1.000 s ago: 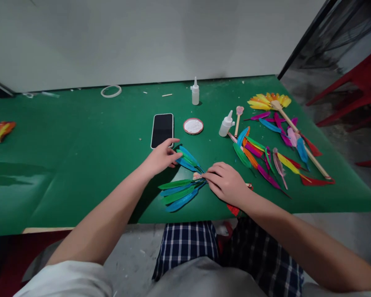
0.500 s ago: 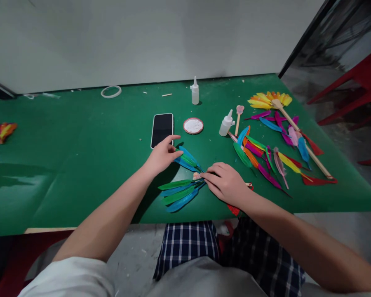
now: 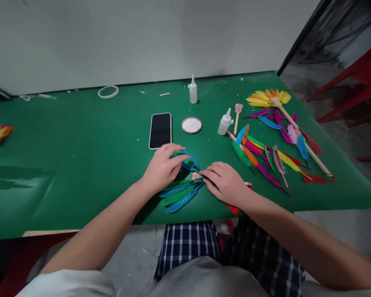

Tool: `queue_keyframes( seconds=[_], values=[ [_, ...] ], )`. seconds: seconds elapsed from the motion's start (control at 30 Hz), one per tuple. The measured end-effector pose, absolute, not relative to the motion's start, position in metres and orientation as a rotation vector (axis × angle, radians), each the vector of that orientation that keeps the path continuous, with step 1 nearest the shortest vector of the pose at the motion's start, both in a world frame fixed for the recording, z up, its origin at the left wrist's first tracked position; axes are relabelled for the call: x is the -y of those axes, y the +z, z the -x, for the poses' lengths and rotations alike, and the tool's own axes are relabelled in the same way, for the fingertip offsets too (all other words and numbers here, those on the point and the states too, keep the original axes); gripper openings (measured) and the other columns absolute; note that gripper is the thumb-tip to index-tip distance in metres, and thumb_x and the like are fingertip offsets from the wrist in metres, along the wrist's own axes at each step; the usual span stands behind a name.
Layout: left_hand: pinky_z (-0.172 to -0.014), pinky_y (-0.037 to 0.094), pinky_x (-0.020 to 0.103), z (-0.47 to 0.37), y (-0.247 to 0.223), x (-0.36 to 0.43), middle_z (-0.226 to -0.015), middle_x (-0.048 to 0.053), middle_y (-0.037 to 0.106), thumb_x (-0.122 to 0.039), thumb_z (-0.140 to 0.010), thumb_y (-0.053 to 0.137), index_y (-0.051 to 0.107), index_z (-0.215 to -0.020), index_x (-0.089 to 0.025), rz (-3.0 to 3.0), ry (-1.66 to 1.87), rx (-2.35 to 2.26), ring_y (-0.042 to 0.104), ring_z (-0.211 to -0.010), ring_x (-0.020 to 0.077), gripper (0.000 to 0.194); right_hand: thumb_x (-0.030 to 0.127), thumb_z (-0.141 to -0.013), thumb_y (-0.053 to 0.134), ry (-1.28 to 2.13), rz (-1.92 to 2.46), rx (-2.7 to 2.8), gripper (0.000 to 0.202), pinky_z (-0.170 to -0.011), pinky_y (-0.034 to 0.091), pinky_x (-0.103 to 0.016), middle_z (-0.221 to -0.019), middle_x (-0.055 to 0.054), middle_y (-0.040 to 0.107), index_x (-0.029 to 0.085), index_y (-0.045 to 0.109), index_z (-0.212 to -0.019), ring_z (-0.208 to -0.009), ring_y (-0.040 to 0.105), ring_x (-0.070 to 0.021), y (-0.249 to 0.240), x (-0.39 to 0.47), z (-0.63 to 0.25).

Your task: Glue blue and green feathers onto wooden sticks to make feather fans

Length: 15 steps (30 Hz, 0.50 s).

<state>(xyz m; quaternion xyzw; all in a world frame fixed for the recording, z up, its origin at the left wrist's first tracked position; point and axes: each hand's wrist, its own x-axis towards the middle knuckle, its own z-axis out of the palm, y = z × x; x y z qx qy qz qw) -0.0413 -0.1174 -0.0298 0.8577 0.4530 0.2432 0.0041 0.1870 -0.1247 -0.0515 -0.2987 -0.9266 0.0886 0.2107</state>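
A fan of green and blue feathers [image 3: 179,197] spreads over the table near its front edge, in an upper and a lower cluster. Between the clusters sits a small pinkish piece [image 3: 196,176]. My right hand [image 3: 224,183] pinches the fan at its base, where the quills meet; its fingers hide the join. A stick end and a bit of red tassel [image 3: 233,209] show beyond that hand. Over the upper cluster, my left hand [image 3: 165,167] is open, thumb and forefinger apart, with blue and green feathers showing between and beneath them.
A phone [image 3: 160,131] and a round white disc [image 3: 191,125] lie beyond my hands. Two dropper bottles [image 3: 193,91] stand farther back. To the right are loose coloured feathers [image 3: 250,156], a small stick [image 3: 236,119] and a yellow feather fan [image 3: 268,99]. A tape ring [image 3: 108,92] lies at the back.
My left hand has shifted right and slightly nearer, so it covers more of the upper feathers. My right hand keeps its pinch on the fan's base. The view has moved slightly.
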Motion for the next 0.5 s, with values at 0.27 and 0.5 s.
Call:
queue_keyframes(
  seconds=[0.27, 0.5],
  values=[
    [-0.085, 0.042, 0.037, 0.050, -0.040, 0.122, -0.098, 0.005, 0.058, -0.009, -0.078, 0.048, 0.064, -0.097, -0.023, -2.704, 0.959, -1.398, 0.050, -0.096, 0.0188, 0.028, 0.033, -0.085, 0.045, 0.269, 0.943, 2.507, 0.033, -0.075, 0.040, -0.036, -0.094, -0.011, 0.061, 0.012, 0.057, -0.107, -0.089, 0.050, -0.0214, -0.053, 0.124, -0.188],
    [-0.083, 0.044, 0.031, 0.054, -0.028, 0.119, -0.093, 0.003, 0.060, -0.013, -0.080, 0.045, 0.067, -0.089, -0.022, -2.214, 1.162, -1.685, 0.055, -0.090, 0.0151, 0.025, 0.036, -0.082, 0.050, 0.231, 1.041, 2.634, 0.026, -0.066, 0.039, -0.031, -0.087, -0.007, 0.061, 0.019, 0.064, -0.096, -0.081, 0.050, -0.0187, -0.043, 0.126, -0.200]
  ],
)
